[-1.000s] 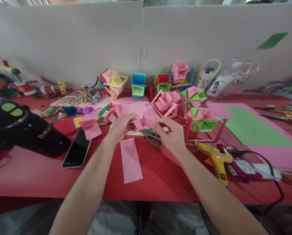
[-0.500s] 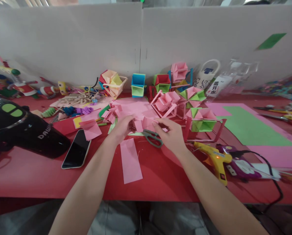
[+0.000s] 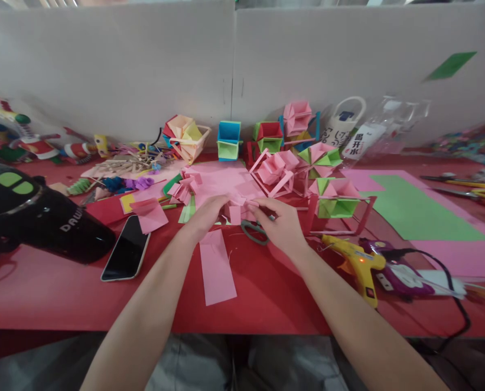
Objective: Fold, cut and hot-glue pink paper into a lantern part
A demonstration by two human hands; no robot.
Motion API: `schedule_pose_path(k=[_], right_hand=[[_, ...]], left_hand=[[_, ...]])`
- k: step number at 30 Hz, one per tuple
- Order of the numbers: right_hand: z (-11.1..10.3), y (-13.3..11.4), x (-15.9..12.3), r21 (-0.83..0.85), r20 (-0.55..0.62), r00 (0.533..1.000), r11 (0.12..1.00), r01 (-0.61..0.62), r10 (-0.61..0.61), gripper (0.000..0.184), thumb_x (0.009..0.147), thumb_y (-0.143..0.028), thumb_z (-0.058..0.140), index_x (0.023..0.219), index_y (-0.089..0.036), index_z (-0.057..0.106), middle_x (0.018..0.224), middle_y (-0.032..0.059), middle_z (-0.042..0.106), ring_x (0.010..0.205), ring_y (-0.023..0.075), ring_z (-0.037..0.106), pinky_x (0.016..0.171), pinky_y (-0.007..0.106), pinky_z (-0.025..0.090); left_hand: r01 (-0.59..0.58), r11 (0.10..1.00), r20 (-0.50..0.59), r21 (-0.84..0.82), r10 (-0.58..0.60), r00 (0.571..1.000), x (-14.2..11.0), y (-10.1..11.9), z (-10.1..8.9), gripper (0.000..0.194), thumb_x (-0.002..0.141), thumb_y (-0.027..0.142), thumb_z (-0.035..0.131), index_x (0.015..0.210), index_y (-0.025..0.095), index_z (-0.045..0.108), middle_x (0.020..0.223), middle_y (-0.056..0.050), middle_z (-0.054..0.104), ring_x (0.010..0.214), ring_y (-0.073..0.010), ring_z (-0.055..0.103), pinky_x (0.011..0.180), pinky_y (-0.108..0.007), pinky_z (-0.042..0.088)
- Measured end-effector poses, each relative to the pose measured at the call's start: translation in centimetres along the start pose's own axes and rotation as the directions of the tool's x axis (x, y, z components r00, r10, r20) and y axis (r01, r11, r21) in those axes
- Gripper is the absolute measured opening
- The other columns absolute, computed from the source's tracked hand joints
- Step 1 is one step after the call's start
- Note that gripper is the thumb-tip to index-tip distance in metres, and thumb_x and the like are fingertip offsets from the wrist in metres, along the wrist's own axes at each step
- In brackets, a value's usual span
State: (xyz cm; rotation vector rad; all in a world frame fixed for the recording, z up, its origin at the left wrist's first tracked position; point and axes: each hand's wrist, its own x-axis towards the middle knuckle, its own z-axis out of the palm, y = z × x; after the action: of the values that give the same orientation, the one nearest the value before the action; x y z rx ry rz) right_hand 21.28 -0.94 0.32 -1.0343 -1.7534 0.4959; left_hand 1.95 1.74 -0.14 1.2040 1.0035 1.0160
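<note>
Left hand [image 3: 204, 217] and right hand [image 3: 281, 225] are pinching a folded pink paper piece [image 3: 237, 209], fingers clamped on it; scissors [image 3: 253, 232] are lying just beneath on the red table [image 3: 63, 293].

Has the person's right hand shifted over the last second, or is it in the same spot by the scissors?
Yes. The right hand has moved slightly left and away from the person, so it now covers more of the scissors, meeting the left hand at the folded pink paper piece.

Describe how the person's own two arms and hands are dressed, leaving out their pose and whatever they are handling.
Both forearms are bare up to the frame's lower edge, with no sleeves in view. The left hand and the right hand wear no gloves. No ring, watch or bracelet shows on either hand or wrist, and no markings can be made out.
</note>
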Motion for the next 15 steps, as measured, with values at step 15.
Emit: schedule_pose_path(k=[15], right_hand=[[0.3, 0.03, -0.11, 0.015, 0.005, 0.997, 0.997, -0.072, 0.072, 0.016, 0.089, -0.03, 0.063, 0.094, -0.02, 0.074, 0.092, 0.0039, 0.075, 0.08, 0.0181, 0.068, 0.07, 0.028, 0.052]], left_hand=[[-0.016, 1.0, 0.036, -0.016, 0.017, 0.999, -0.26, -0.41, 0.88, 0.027, 0.086, 0.042, 0.055, 0.085, 0.017, 0.066, 0.081, -0.004, 0.062, 0.067, -0.0132, 0.058, 0.058, -0.023, 0.049]])
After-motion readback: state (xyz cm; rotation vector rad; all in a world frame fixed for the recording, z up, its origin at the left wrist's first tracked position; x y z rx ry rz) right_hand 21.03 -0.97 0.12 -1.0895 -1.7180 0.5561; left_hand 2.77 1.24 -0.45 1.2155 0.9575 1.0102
